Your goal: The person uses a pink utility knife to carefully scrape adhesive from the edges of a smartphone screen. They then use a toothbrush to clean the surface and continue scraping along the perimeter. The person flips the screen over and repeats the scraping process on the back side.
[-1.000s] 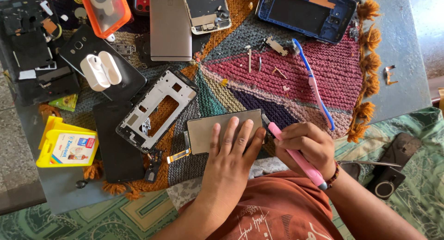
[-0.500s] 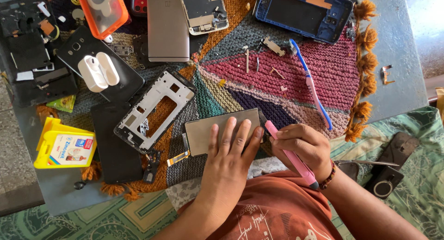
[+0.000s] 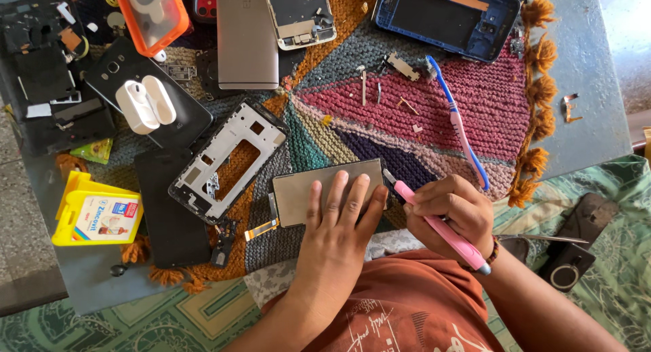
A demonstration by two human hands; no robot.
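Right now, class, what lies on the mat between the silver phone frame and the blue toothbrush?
In the head view, between the silver phone frame and the blue toothbrush lie only bare knitted mat and some small loose parts.

A matt, seemingly metal-backed phone panel (image 3: pixel 325 189) lies on the rough knitted wool mat (image 3: pixel 441 114); the pink knife (image 3: pixel 441 231) looks plastic.

table (image 3: pixel 590 74): grey-blue | on it: knitted mat (image 3: pixel 468 114), yellow box (image 3: pixel 95 213)
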